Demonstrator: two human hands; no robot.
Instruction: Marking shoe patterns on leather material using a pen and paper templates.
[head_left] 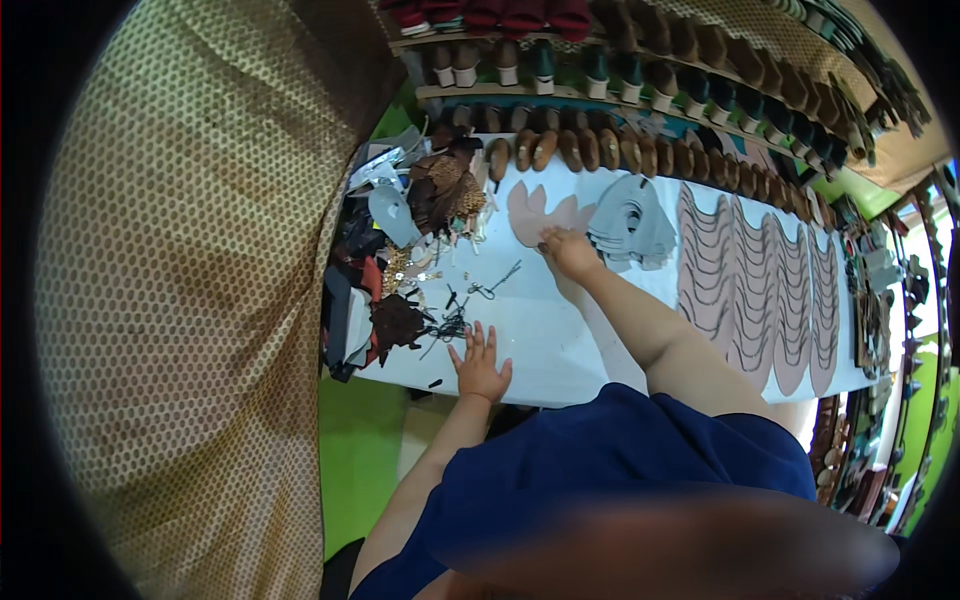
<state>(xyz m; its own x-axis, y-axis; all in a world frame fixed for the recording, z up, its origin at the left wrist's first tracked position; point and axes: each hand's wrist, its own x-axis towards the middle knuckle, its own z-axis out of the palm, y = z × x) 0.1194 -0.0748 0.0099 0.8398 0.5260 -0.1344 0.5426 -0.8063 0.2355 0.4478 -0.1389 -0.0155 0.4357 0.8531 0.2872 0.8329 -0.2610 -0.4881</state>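
Note:
My right hand (570,252) reaches across the white worktable (545,340) and presses its fingertips on a pink cut shoe-upper piece (530,212) lying flat near the far edge. Whether the fingers pinch the piece or only touch it is unclear. My left hand (481,364) rests flat with fingers spread on the table near its front edge, holding nothing, next to a scatter of small dark scraps (452,322). A stack of grey cut pieces (632,225) lies just right of my right hand.
Rows of overlapping pink pieces (745,280) cover the table's right half. A heap of leather scraps and trims (415,230) fills the left end. Shelves of shoe lasts and heels (620,90) run behind the table. A patterned beige cloth (190,300) hangs at left.

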